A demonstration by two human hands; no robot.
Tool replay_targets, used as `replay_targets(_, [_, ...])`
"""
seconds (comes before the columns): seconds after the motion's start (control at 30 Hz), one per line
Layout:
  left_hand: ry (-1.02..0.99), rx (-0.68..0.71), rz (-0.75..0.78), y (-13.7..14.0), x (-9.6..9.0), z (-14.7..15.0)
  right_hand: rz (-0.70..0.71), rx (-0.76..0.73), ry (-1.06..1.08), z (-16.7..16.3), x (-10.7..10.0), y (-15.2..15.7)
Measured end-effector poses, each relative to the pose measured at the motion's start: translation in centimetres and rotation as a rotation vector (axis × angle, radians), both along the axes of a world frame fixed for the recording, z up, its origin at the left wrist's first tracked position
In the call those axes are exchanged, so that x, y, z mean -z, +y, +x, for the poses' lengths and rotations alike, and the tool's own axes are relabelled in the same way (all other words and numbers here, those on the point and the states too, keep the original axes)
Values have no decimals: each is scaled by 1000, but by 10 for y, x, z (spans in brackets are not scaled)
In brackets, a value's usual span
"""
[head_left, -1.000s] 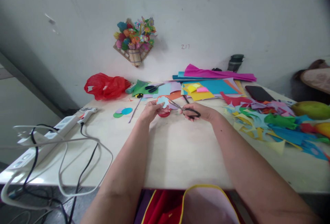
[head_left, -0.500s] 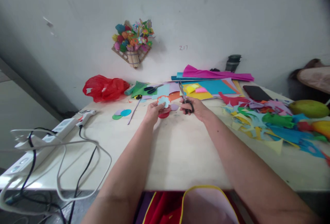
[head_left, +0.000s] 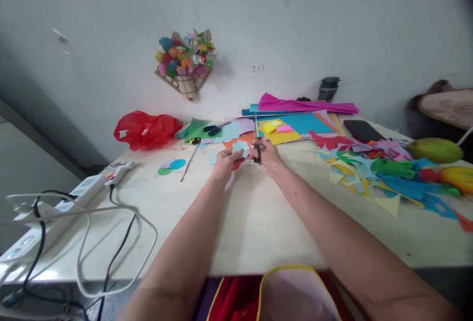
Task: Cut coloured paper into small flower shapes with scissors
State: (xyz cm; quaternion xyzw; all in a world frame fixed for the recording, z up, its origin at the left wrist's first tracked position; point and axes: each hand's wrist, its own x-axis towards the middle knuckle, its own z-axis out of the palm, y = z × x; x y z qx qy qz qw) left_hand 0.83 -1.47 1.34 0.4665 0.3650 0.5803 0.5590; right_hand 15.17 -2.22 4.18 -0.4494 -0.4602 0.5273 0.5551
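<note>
One power strip [head_left: 61, 216] at left edge of frame, cables [head_left: 155, 236] looped beside it. Red plastic bag [head_left: 146, 129] left of centre, against the wall; below it, overlapping paper circles [head_left: 178, 164] (green, lilac, blue). Basket of paper flowers [head_left: 186, 62] on the wall, upper middle-left. Table scissors [head_left: 211, 130] lie on coloured paper at mid-frame left.

Left hand [head_left: 224, 163], centre: thumb and fingers pinch the blue paper flower [head_left: 240, 147], which sits just left of the other hand, dead centre of frame. Held scissors [head_left: 257, 152] next: blades point up-frame, handles gripped by right hand [head_left: 269, 156]. Can't tell if right fingertips touch the petal edge. Yellow sheet [head_left: 283, 137] beyond, then phone [head_left: 364, 130], scraps [head_left: 392, 168] and a green fruit-shaped item [head_left: 436, 150] at right.
</note>
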Motion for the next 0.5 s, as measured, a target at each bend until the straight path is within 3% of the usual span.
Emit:
replay_targets(0.2, [-23, 5, -25, -7, -3, 5, -36, 65, 37, -2, -2, 2])
replay_targets(0.5, [-26, 50, -70, -7, -3, 0, 96, -4, -16, 5, 4, 8])
